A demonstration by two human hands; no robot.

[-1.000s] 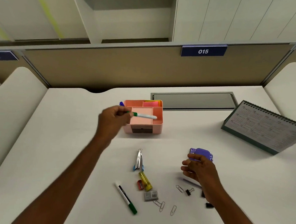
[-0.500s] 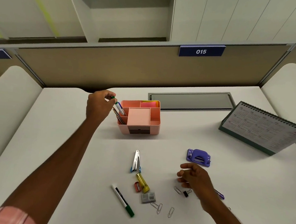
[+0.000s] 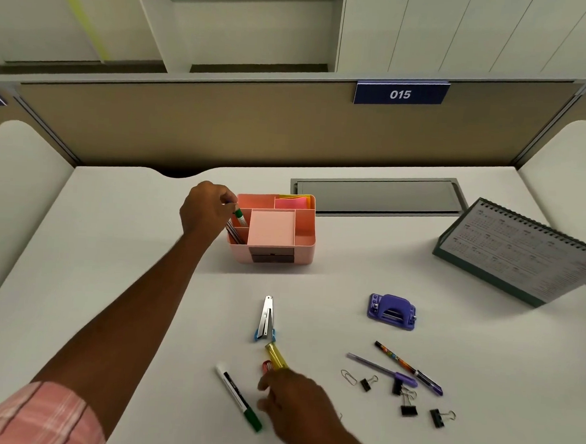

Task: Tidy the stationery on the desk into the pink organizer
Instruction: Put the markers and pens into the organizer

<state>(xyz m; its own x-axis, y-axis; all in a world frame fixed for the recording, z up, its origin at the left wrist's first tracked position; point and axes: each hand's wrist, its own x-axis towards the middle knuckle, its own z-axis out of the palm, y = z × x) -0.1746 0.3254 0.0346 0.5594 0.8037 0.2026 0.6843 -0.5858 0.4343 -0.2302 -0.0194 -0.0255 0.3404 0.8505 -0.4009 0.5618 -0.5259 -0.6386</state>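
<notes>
At ten o'clock of the pink organizer (image 3: pixel 276 255), my left hand (image 3: pixel 205 209) pinches a green-capped marker (image 3: pixel 240 216); my right hand (image 3: pixel 294 402), fingers loosely curled, hovers at six o'clock of the yellow tube (image 3: pixel 276 356).

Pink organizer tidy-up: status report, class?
Left hand lowering green-capped marker into pink organizer. Right hand open over yellow item. Nothing blocking.

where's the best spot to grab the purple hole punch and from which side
Probably from straight above, pinching the purple hole punch across its raised domed lever, fingers on the near and far long edges. It sits flat on its base on the desk, with bare surface all around, so nothing blocks a top-down grip. The low base plate looks too thin to catch from the side.
</notes>
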